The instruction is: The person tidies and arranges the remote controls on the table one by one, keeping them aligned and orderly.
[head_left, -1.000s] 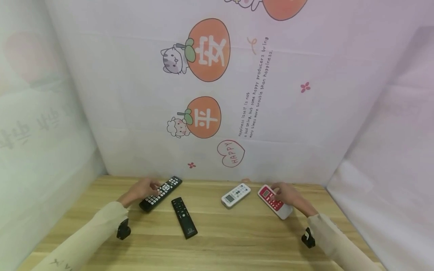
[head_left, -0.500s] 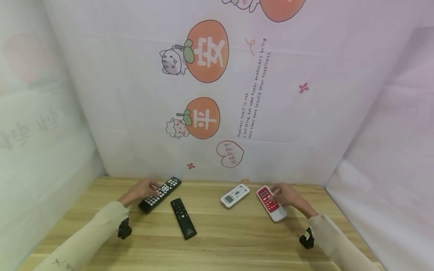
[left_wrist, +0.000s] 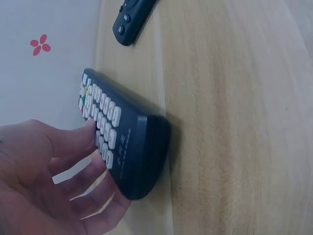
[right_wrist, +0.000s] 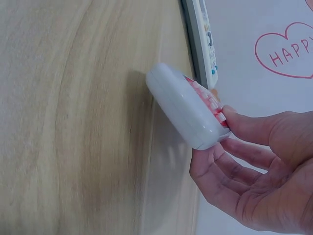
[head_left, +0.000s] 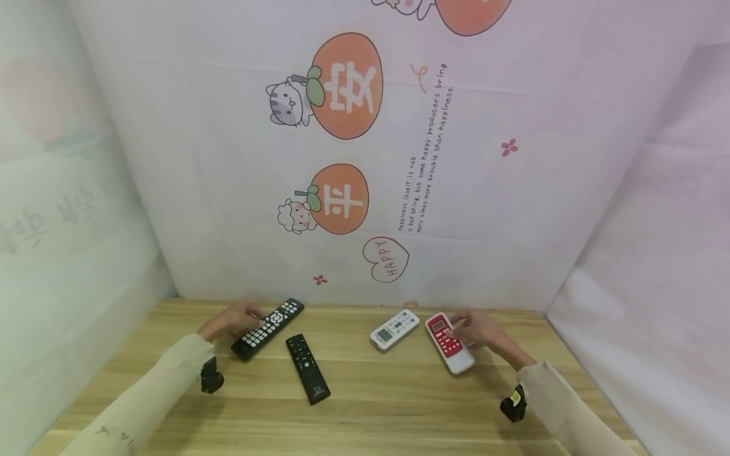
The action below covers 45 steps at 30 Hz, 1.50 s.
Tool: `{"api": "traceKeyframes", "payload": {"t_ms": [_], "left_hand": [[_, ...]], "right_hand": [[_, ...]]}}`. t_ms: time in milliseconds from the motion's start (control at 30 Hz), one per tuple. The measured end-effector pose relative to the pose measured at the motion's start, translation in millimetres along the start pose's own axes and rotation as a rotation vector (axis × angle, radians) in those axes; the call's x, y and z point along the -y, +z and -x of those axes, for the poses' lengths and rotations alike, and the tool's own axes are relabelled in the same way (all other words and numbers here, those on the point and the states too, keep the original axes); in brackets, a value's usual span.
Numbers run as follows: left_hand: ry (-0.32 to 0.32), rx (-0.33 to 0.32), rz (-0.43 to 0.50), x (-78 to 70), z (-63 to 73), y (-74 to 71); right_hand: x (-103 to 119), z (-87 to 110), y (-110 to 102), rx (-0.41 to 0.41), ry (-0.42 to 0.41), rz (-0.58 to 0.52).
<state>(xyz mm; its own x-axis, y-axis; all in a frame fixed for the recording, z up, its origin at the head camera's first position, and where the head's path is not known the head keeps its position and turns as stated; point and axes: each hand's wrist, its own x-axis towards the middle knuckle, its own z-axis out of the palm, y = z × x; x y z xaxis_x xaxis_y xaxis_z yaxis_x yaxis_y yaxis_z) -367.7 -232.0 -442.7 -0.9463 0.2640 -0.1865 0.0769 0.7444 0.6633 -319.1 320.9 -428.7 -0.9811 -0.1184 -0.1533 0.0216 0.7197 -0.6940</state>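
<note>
My left hand (head_left: 238,318) grips the long black remote control (head_left: 268,329) with white buttons, near the table's back left. In the left wrist view its thumb lies at the button face and the other fingers (left_wrist: 93,183) curl along the side and underneath. At the right, my right hand (head_left: 478,329) pinches a red and white remote control (head_left: 449,343), thumb on the red button face. The right wrist view shows fingers (right_wrist: 215,169) under its near edge and the white end of the remote (right_wrist: 181,105) tilted close over the wood.
A slim black remote control (head_left: 308,369) lies right of the left hand. A small white remote control with a screen (head_left: 395,330) lies left of the red one. The wooden table (head_left: 388,411) meets printed cloth walls (head_left: 239,190) behind and at both sides.
My right hand has shifted the red and white remote a little left and turned its near end leftward. The left hand and its black remote stay almost in place; the other remotes lie still.
</note>
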Motion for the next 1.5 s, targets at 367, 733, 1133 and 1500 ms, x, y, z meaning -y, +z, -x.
{"api": "traceKeyframes", "payload": {"t_ms": [367,733,1133,1500], "left_hand": [[-0.042,0.019,-0.009,3.3,1.0,-2.1],[-0.015,-0.04,-0.043,3.3,6.0,0.0],[0.021,-0.033,-0.155,-2.7,7.5,0.7],[0.043,-0.063,-0.199,-11.4,8.6,9.5]], "right_hand": [[0,2.6,9,0.023,0.008,-0.157],[7,2.9,16,0.101,-0.008,-0.251],[30,13.2,40,0.125,-0.026,-0.302],[42,22.2,60,0.19,-0.072,-0.357]]}}
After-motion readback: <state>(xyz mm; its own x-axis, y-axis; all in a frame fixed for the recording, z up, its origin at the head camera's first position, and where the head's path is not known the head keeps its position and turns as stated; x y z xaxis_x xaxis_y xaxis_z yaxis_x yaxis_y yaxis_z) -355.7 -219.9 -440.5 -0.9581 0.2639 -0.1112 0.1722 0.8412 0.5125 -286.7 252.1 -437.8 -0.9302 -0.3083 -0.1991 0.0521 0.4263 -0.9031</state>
